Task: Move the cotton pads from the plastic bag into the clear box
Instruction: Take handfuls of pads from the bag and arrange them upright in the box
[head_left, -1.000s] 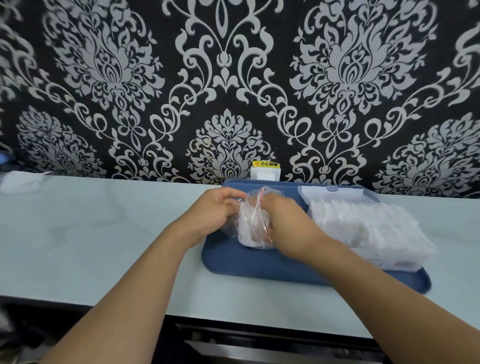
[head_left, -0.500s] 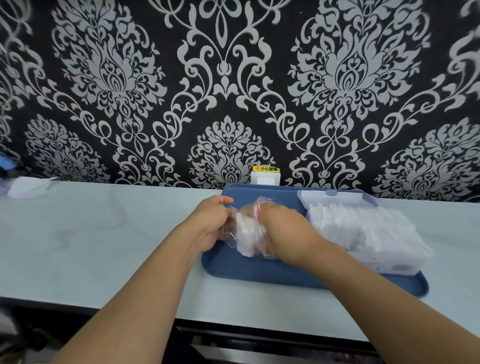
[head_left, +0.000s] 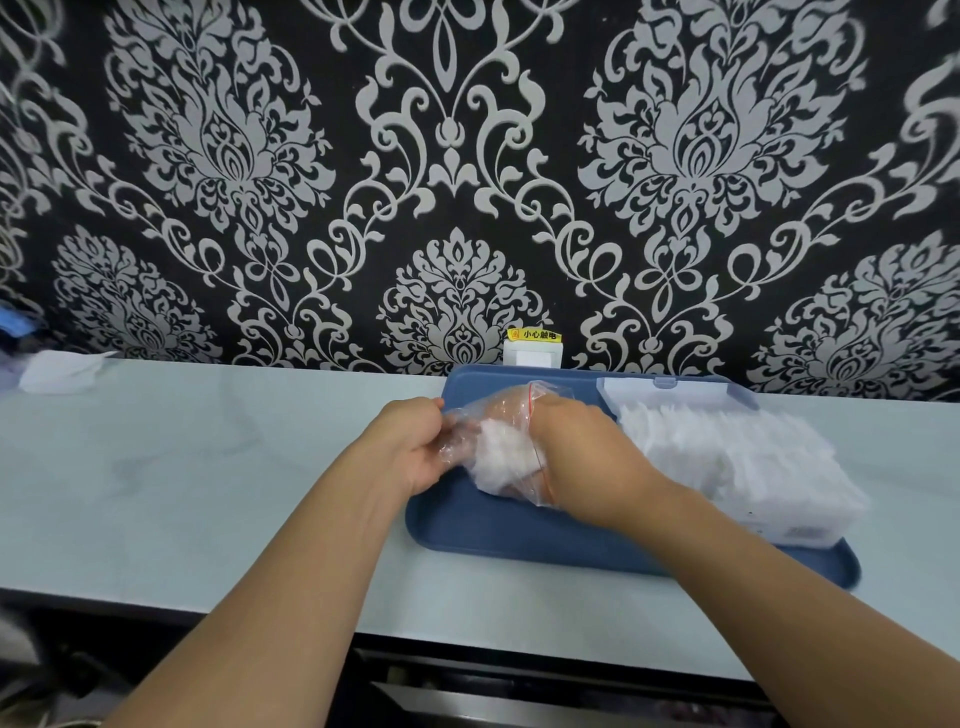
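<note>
The closed end of the clear plastic bag (head_left: 485, 439) is pinched between the curled fingers and thumb of the left hand (head_left: 410, 449), at the bag's left side. The right hand (head_left: 582, 457) is thrust into the bag's open mouth, where a red zip strip runs across the wrist side; its fingers are hidden inside, seen only faintly through the film, so it cannot be told whether they are curled on anything. A white clump of cotton pads (head_left: 501, 460) is bunched in the lower part of the bag, between the two hands. The bag is held just above or on the left half of a blue tray (head_left: 519, 530); which of the two cannot be told. On the tray's right half, just beside the right forearm, a clear box (head_left: 737, 467) is seen with its lid swung open toward the wall and rows of white pads packed inside. The tray is set on a pale countertop (head_left: 208, 493). A white wall socket (head_left: 533, 356) with a yellow warning label is fixed behind the tray, on black wallpaper (head_left: 467, 156) with a grey damask pattern. A white tissue (head_left: 62, 369) lies at the far left of the countertop.
</note>
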